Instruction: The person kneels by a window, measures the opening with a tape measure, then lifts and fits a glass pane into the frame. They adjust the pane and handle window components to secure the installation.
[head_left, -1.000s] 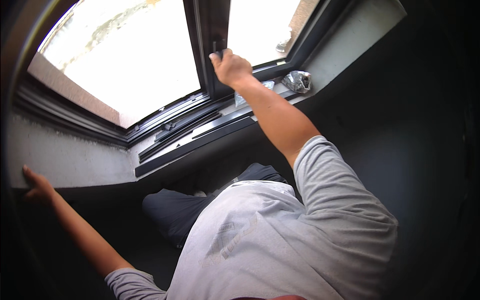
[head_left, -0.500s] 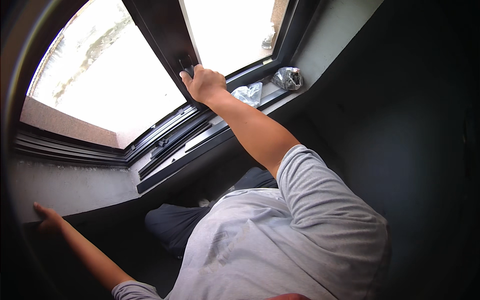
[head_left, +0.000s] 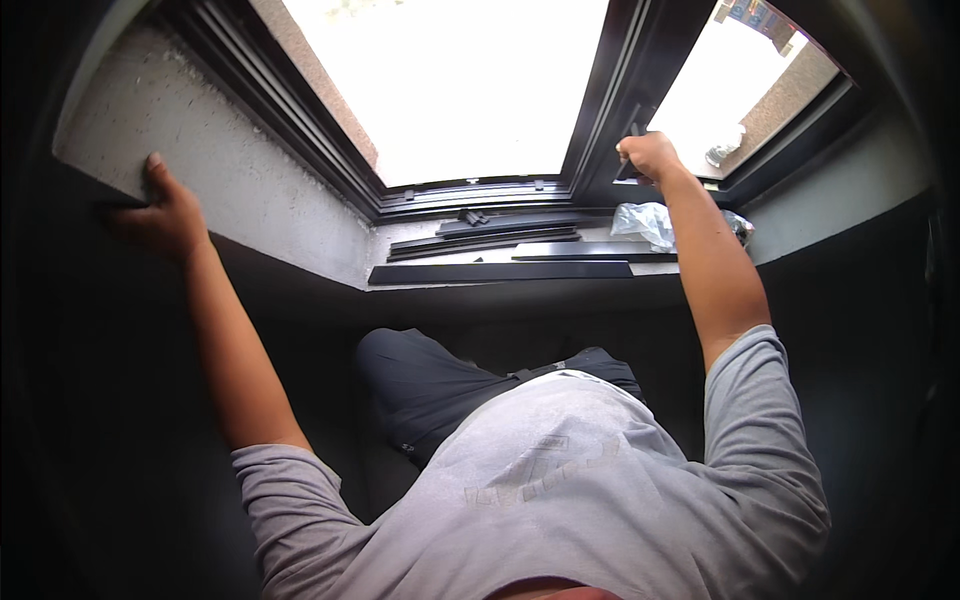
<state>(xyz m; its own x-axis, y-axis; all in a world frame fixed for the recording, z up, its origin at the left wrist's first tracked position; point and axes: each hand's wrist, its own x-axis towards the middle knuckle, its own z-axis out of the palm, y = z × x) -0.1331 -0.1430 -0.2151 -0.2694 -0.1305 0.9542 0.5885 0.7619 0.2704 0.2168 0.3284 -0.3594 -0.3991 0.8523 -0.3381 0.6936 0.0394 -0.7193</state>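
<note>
The fingers of the right hand (head_left: pixel 650 157) are curled closed around the black handle (head_left: pixel 636 129) on the stile of the dark-framed window sash (head_left: pixel 655 70), up and to the person's right; their far side is hidden. The left hand (head_left: pixel 172 215) rests its thumb on the edge of the grey wall (head_left: pixel 235 150); its other fingers are lost in shadow, so how far open they are cannot be told. Compared with half a second ago, the view has swung and the handle appears farther right, but the grip persists, so the work seems to remain at the handle; whether the sash itself has shifted is unclear. Below, the clear bag (head_left: pixel 645 225) and dark strips (head_left: pixel 485 245) lie on the sill (head_left: pixel 385 238), while the dark-filled bag (head_left: pixel 741 229) is now partly behind the right forearm.
</note>
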